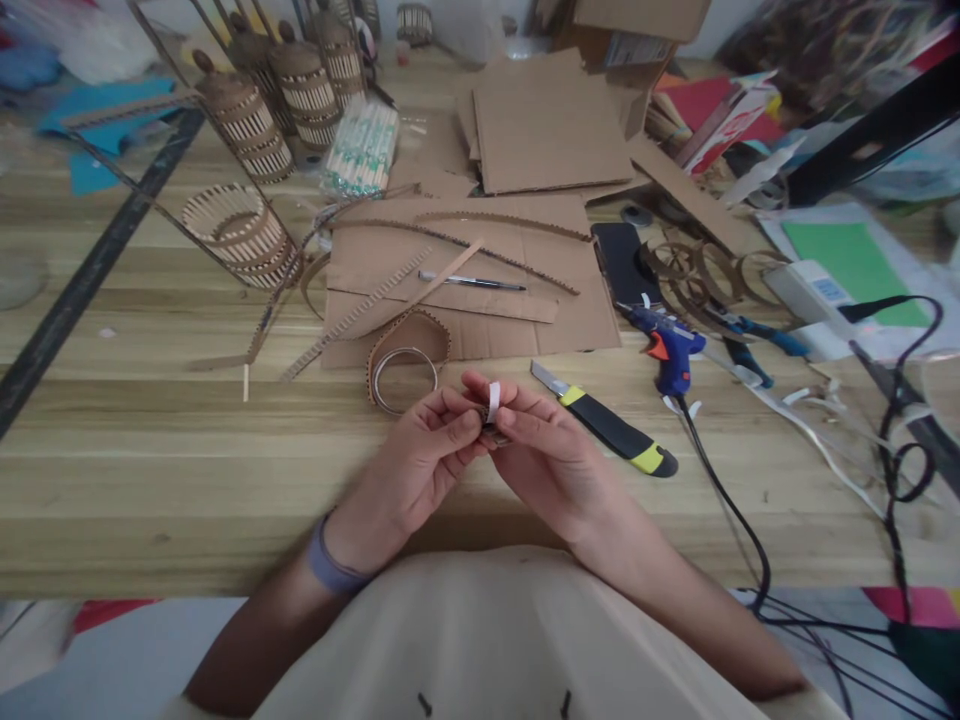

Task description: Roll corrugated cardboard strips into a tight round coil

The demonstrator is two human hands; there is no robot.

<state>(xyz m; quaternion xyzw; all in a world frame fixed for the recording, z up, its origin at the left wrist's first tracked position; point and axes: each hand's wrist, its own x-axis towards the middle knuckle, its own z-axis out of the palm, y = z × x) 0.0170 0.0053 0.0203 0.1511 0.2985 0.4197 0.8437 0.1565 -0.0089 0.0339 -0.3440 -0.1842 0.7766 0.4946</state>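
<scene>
My left hand (424,455) and my right hand (544,450) meet over the front of the wooden table (150,480), fingertips pinched together on a small dark piece with a short white strip (493,400) sticking up from it. What the piece is I cannot make out. Just beyond my hands lies a cardboard ring with a toothed edge (405,365). A yellow-and-black utility knife (607,425) lies right of my right hand.
A blue glue gun (671,355) with a black cord stands to the right. Flat cardboard sheets (465,290), toothed strips, a pen (472,282) and a phone (622,262) lie behind. Slatted cardboard lanterns (247,125) stand at back left. Scissors (911,420) and cables lie at far right.
</scene>
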